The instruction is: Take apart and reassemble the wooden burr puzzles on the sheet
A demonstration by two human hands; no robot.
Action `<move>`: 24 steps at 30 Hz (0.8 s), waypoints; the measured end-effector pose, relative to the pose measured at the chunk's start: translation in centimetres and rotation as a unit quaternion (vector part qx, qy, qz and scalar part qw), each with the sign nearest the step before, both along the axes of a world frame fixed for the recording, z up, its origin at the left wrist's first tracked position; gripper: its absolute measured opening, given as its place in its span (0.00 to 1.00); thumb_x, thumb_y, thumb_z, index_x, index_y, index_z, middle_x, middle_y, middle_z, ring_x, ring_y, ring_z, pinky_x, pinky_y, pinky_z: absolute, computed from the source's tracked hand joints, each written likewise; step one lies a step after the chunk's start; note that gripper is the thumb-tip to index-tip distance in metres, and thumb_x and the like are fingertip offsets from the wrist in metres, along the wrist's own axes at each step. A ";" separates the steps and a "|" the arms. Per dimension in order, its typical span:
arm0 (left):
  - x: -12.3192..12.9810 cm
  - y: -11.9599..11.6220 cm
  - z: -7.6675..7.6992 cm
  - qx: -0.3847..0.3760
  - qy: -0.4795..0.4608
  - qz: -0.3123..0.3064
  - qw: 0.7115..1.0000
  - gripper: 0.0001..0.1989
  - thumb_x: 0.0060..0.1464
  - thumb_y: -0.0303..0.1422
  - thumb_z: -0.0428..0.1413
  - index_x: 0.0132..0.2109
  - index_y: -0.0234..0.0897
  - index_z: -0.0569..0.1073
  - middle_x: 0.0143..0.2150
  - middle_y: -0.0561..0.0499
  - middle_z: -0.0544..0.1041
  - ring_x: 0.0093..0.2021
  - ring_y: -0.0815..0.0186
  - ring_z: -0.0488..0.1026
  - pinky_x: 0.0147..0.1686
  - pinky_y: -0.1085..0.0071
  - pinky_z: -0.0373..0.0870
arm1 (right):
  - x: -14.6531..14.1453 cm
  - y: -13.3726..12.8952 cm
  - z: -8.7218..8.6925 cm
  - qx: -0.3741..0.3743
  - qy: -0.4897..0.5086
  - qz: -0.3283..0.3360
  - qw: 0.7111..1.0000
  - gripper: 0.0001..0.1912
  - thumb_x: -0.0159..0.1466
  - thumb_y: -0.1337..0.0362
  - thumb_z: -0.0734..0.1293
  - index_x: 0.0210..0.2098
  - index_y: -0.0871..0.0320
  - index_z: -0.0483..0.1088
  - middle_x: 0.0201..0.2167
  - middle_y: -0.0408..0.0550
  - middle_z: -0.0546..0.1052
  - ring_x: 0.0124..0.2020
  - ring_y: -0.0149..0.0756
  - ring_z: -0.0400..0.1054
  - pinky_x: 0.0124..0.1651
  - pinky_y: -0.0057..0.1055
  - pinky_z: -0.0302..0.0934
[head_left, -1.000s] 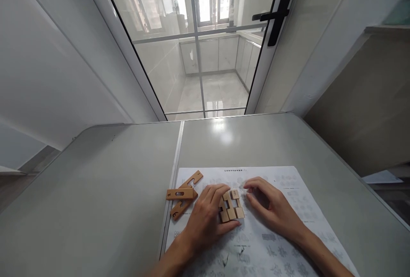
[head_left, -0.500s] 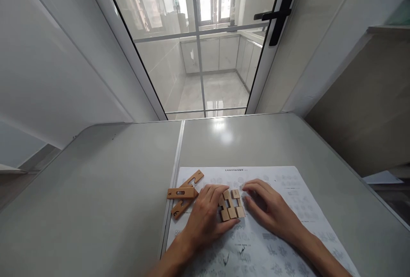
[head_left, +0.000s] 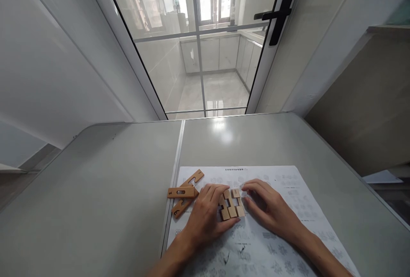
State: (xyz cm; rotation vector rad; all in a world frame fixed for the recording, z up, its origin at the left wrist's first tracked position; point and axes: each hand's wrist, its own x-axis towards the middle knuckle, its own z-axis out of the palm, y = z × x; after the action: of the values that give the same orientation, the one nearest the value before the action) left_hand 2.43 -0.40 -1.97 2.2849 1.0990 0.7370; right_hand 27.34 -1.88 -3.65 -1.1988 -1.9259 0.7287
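Observation:
Several pale notched wooden puzzle pieces [head_left: 232, 211] lie side by side on a printed sheet [head_left: 275, 243]. My left hand [head_left: 208, 211] is curled around their left side, fingers at the far ends and thumb along the near ends, covering part of the row. Just right of the row rests my right hand [head_left: 269, 204], its thumb and fingers apart and nothing between them. Its fingertips are close to the rightmost piece; whether they touch it I cannot tell. Darker numbered wooden pieces [head_left: 181, 192] lie crossed over one another left of my left hand.
The sheet lies on a grey-green tabletop [head_left: 105, 191], with a metal seam strip [head_left: 180, 140] along its left side. Beyond the far edge stands a glass-paned door with a black handle [head_left: 282, 14]. White wall surfaces rise on both sides.
My right hand has shifted very slightly left, toward the pale pieces. My left hand and the darker pieces stay practically where they were.

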 end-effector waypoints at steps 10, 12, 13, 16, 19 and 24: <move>0.0 -0.1 0.1 0.001 0.002 -0.001 1.000 0.37 0.50 0.30 0.75 0.62 0.42 0.67 0.57 0.44 0.78 0.56 0.50 0.76 0.56 0.54 0.75 | -0.2 0.0 0.3 0.000 -0.003 -0.012 1.000 0.08 0.76 0.65 0.64 0.52 0.50 0.71 0.50 0.52 0.79 0.50 0.46 0.75 0.51 0.45 0.74; 0.0 -0.1 0.1 0.001 0.001 0.000 1.000 0.37 0.50 0.30 0.75 0.63 0.43 0.67 0.57 0.44 0.78 0.56 0.50 0.76 0.56 0.53 0.75 | -0.2 0.0 0.3 -0.003 -0.003 -0.010 1.000 0.07 0.76 0.65 0.63 0.52 0.50 0.71 0.50 0.52 0.79 0.49 0.46 0.75 0.51 0.45 0.74; 0.0 -0.1 0.1 -0.001 0.002 0.000 1.000 0.37 0.50 0.30 0.75 0.63 0.43 0.67 0.57 0.44 0.78 0.56 0.50 0.75 0.56 0.53 0.75 | -0.1 0.0 0.2 -0.003 -0.003 -0.009 1.000 0.07 0.77 0.64 0.63 0.52 0.49 0.71 0.50 0.52 0.79 0.49 0.46 0.75 0.51 0.45 0.74; -0.1 -0.1 0.0 -0.007 0.004 -0.001 1.000 0.37 0.51 0.31 0.75 0.63 0.43 0.67 0.58 0.44 0.78 0.57 0.50 0.75 0.56 0.53 0.75 | 0.0 0.0 0.1 -0.004 -0.004 -0.007 1.000 0.08 0.77 0.64 0.63 0.53 0.50 0.71 0.50 0.52 0.79 0.50 0.46 0.75 0.51 0.46 0.74; -0.1 -0.1 -0.2 -0.007 0.004 -0.002 1.000 0.38 0.50 0.30 0.75 0.63 0.43 0.66 0.58 0.44 0.77 0.57 0.50 0.75 0.57 0.52 0.75 | -0.1 0.0 0.1 -0.004 -0.005 -0.006 1.000 0.08 0.76 0.65 0.63 0.53 0.50 0.71 0.49 0.52 0.79 0.49 0.46 0.75 0.51 0.46 0.74; 0.0 0.0 0.0 -0.006 0.006 0.001 1.000 0.37 0.50 0.30 0.75 0.62 0.42 0.67 0.57 0.44 0.78 0.57 0.50 0.75 0.57 0.53 0.75 | -0.2 0.0 0.3 0.000 -0.002 -0.009 1.000 0.07 0.76 0.64 0.63 0.52 0.50 0.71 0.49 0.52 0.79 0.49 0.46 0.75 0.50 0.45 0.74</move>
State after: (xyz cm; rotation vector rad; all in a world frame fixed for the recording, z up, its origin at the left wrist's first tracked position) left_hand 2.43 -0.42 -1.98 2.2815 1.1081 0.7182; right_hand 27.17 -1.86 -3.38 -1.2170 -1.9164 0.7186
